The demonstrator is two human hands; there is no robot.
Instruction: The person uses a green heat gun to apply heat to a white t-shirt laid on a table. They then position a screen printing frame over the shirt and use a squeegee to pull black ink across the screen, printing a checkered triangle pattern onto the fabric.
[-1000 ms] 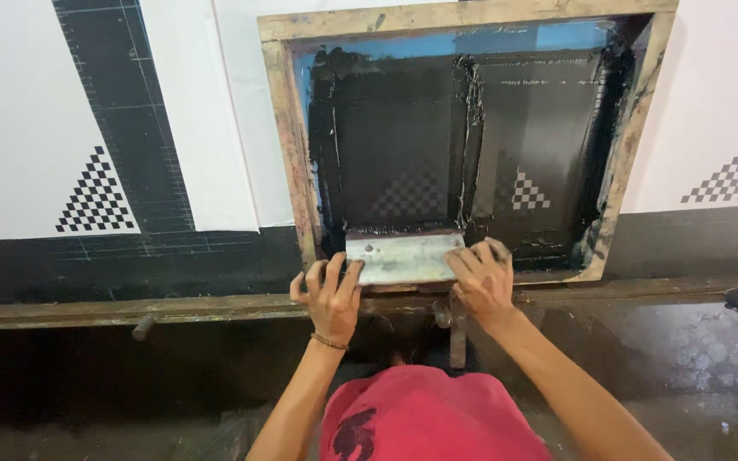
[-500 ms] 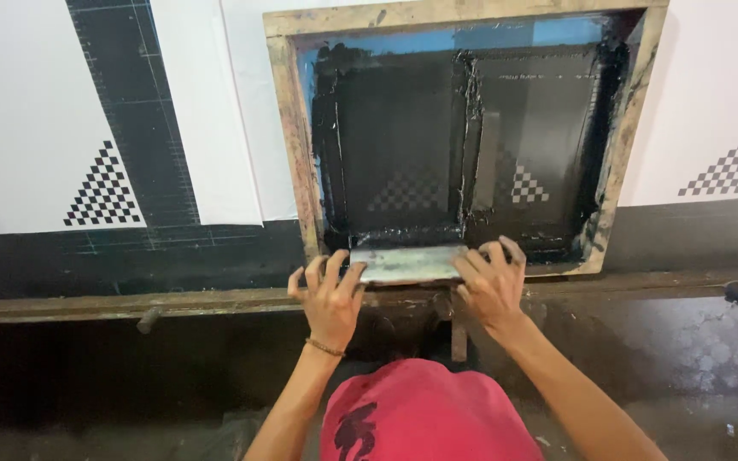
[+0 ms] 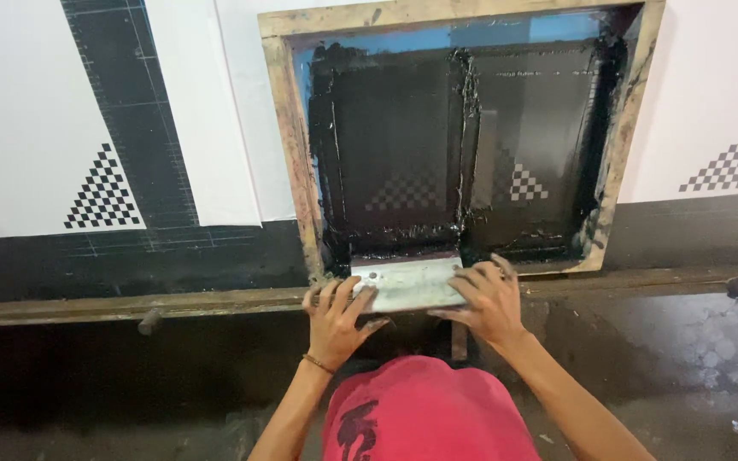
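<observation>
Fingers of both my hands are spread over a pale squeegee at the near edge of a printing frame.

Left hand (image 3: 336, 318) and right hand (image 3: 489, 299) press flat on the squeegee (image 3: 407, 282), one at each end. Just past my fingertips lies the wooden frame (image 3: 288, 154), its mesh thick with black ink (image 3: 403, 137). White fabric (image 3: 27, 111) with checkered triangles lies to both sides. Under my wrists runs a wooden rail (image 3: 130, 306), and a red cap (image 3: 424, 410) hides what lies nearer me.
</observation>
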